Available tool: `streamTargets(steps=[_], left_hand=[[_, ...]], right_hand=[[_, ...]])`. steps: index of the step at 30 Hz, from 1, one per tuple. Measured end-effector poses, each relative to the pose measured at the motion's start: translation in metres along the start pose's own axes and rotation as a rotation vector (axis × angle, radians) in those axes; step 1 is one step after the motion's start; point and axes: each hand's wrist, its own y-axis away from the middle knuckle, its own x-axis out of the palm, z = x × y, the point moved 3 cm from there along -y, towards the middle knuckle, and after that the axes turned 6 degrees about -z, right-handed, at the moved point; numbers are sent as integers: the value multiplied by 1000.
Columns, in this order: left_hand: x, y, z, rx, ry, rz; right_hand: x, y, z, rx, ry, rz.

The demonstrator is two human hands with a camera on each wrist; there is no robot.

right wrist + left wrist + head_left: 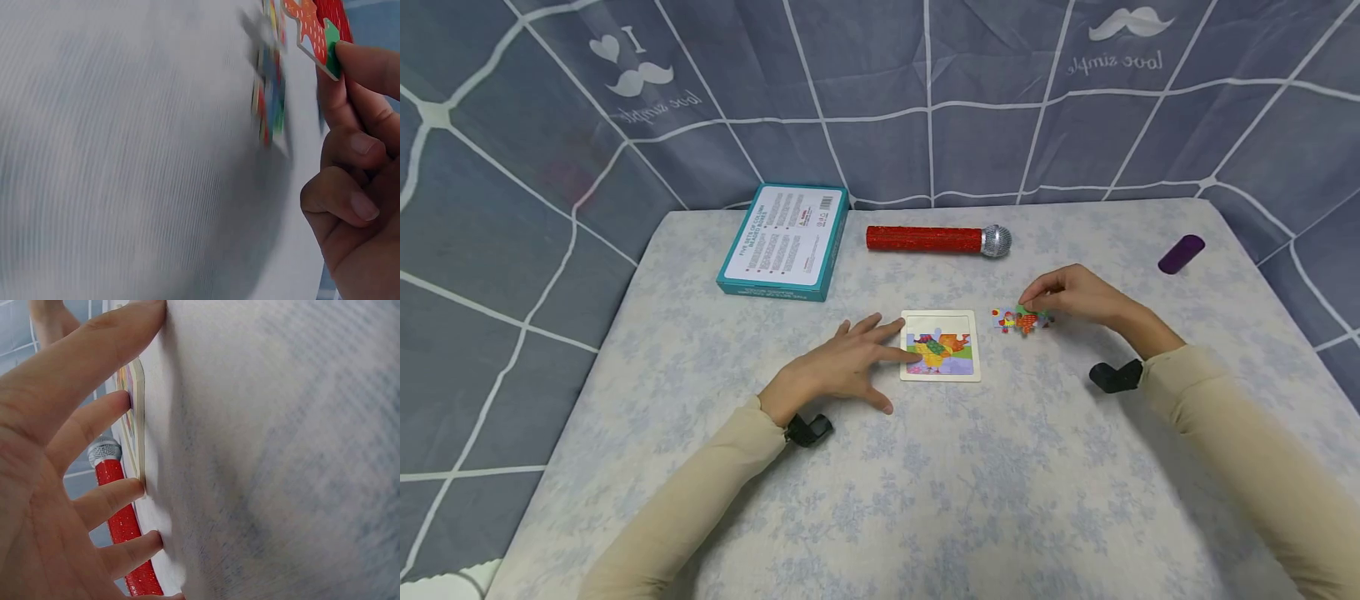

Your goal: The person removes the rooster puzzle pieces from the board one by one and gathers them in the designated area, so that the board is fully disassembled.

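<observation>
A small square jigsaw puzzle board [939,377] with a pale frame lies mid-table; colourful pieces fill its lower part and its upper part is bare. My left hand [850,362] is spread at its left side, fingers straight, with fingertips touching the frame and the pieces. In the right wrist view, my right hand [356,169] pinches a red, orange and green puzzle piece [315,37] between thumb and forefinger, raised above the table. Other loose puzzle pieces [1004,320] lie under and beside that hand, right of the board; they look blurred in the right wrist view.
Behind the board lies a red glittery microphone [925,239] with a silver head. A teal and white box [786,242] sits at the back left. Toward the back right is a dark purple cylinder [1182,254]. A grey checked curtain [880,75] borders the patterned table.
</observation>
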Motion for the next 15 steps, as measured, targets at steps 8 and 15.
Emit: streamTargets(steps=[8, 15], left_hand=[[-1, 0, 0, 2, -1, 3], [0, 0, -1, 6, 7, 2]], right_hand=[[-29, 15, -39, 82, 41, -13], [-32, 19, -51, 59, 65, -35]])
